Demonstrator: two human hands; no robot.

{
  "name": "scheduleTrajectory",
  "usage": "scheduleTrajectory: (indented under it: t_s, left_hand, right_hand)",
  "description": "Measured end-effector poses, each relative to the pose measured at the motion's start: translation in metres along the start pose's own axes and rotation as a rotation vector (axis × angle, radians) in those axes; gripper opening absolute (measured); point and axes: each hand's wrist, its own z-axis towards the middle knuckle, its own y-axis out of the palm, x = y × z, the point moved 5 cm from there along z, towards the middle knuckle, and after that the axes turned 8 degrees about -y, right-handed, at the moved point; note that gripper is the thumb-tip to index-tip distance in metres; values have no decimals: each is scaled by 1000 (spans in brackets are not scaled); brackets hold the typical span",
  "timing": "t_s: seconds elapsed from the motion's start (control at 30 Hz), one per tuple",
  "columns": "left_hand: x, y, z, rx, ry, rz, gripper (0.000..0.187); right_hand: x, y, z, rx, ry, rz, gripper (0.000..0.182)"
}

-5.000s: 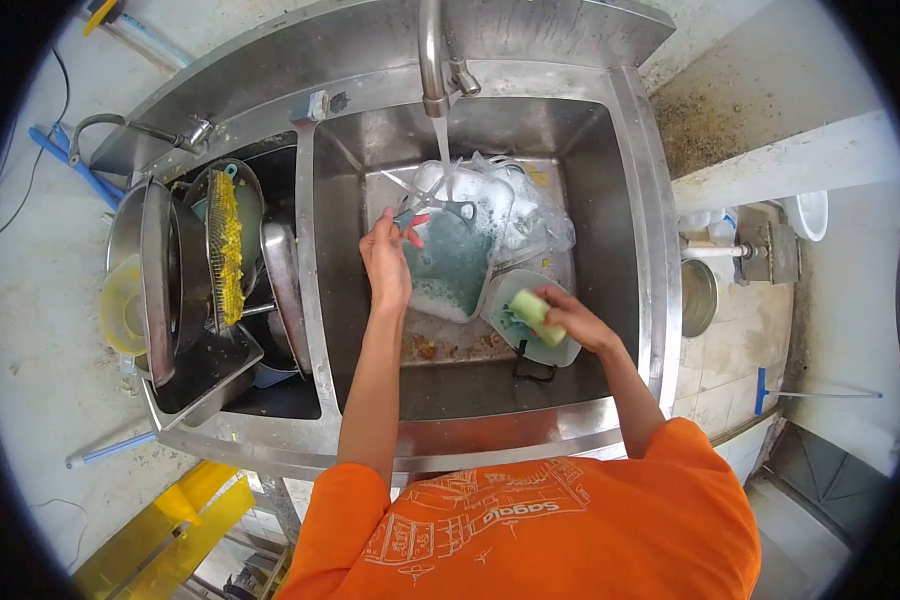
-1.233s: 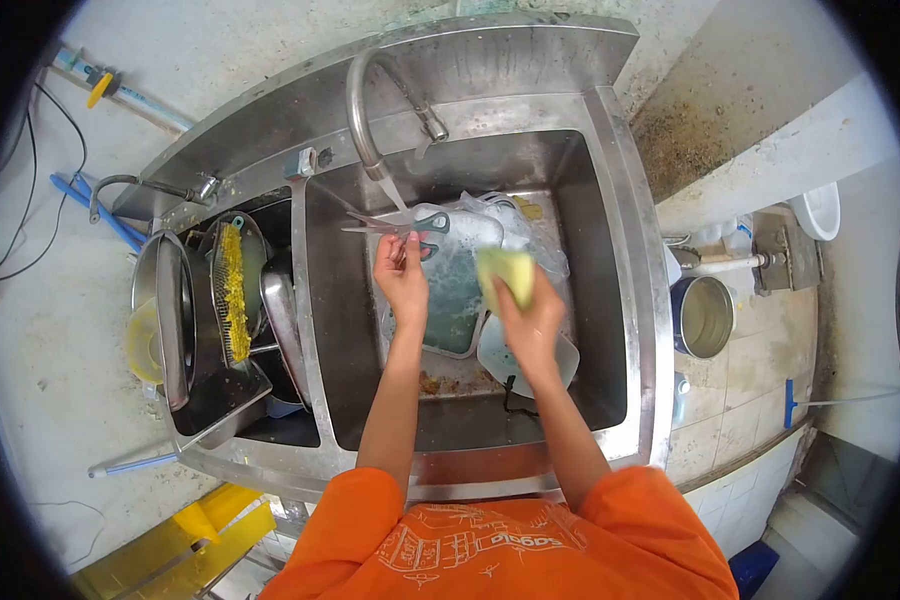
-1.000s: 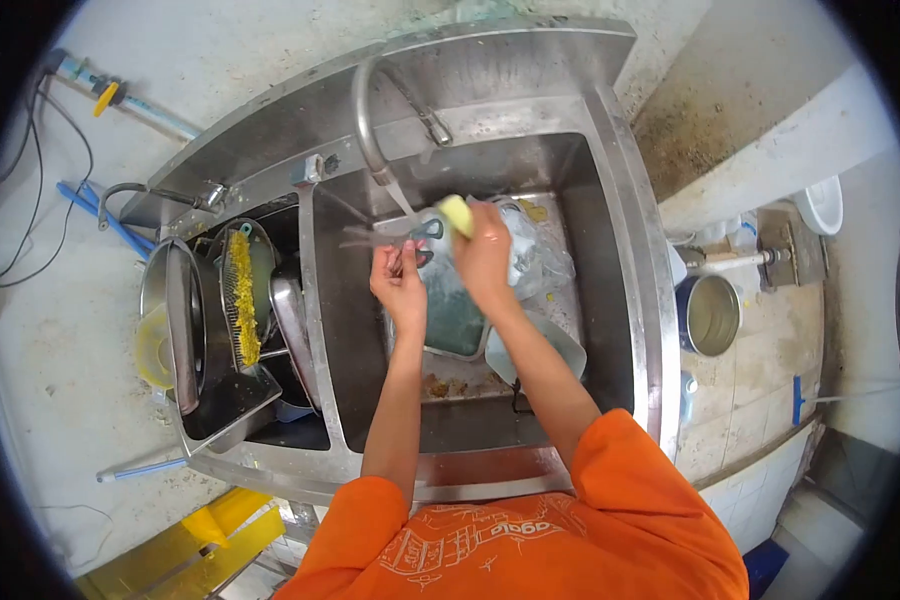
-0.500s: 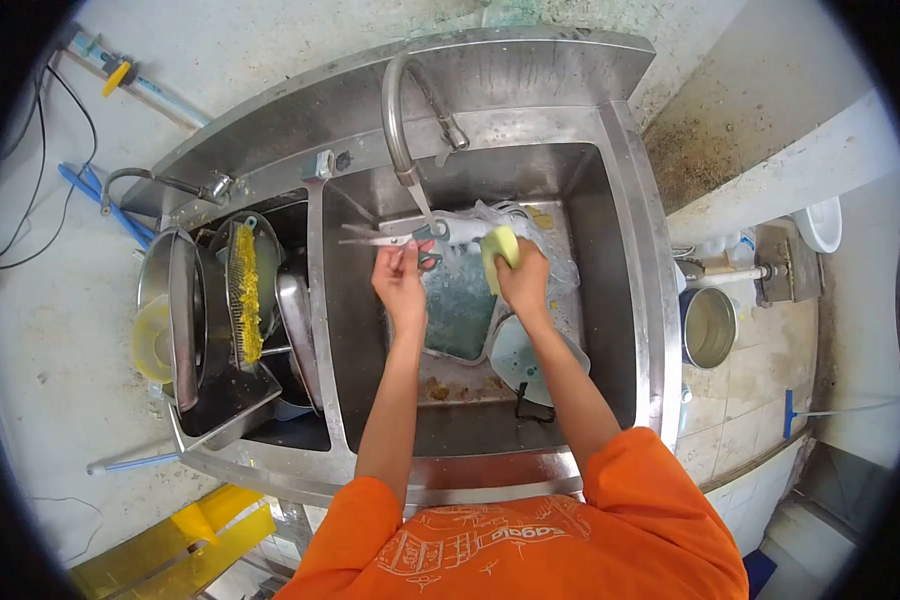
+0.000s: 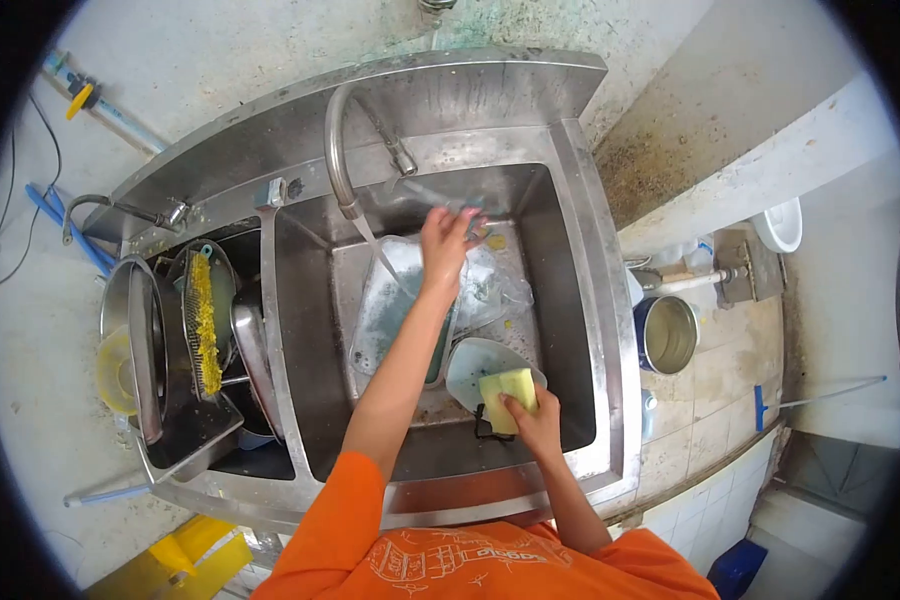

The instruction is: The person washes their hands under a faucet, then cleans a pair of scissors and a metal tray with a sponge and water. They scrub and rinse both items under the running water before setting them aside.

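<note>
My left hand (image 5: 444, 250) is over the back of the sink basin, its fingers closed on the scissors (image 5: 477, 226), which are blurred by motion. Near the basin's front right, my right hand (image 5: 538, 422) grips a yellow sponge (image 5: 507, 388). Beneath that sponge lies a pale container (image 5: 476, 362), with a small black object beside it. Water runs from the curved faucet (image 5: 336, 150) onto a soapy rectangular tray (image 5: 378, 318). A clear plastic bag (image 5: 510, 290) rests right of the tray.
The left basin holds stacked metal pans (image 5: 146, 350) and a rack with yellow bristles or residue (image 5: 206, 325). A second faucet (image 5: 120, 205) is above it. On the floor at right are a metal pot (image 5: 668, 335) and a blue squeegee (image 5: 760, 408).
My left hand has moved toward the back of the basin with the scissors. My right hand has come forward with the sponge, over the pale container. The camera view has shifted.
</note>
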Motion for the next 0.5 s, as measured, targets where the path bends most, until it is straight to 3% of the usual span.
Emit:
scheduleTrajectory:
  t_s: [0.13,0.17,0.23,0.27,0.33,0.37,0.4,0.47,0.5]
  left_hand:
    - [5,52,68,-140,56,-125,52]
    - [9,56,83,-114,71,-136,52]
    - [-10,45,101,31,-156,-101,61]
    - [-16,30,97,52,-156,-104,61]
    - [-25,-1,76,54,-27,284,53]
    - [-33,-29,56,163,156,467,44]
    - [-45,-68,36,301,344,641,48]
    - [-78,-162,-22,788,243,1107,69]
    - [-109,-218,-46,981,-34,1229,72]
  right_hand:
    - [4,-9,-11,47,21,84,22]
    - [8,-10,-13,57,19,54,22]
    - [10,-12,-17,20,43,73,22]
    - [12,-12,-19,24,64,107,22]
    - [20,-15,-20,-18,52,78,22]
    - [22,-14,-18,-42,28,50,21]
    - [21,-15,-18,-35,36,57,21]
    - [12,-16,-13,-67,14,1,21]
    - [15,-17,-11,-69,20,-1,21]
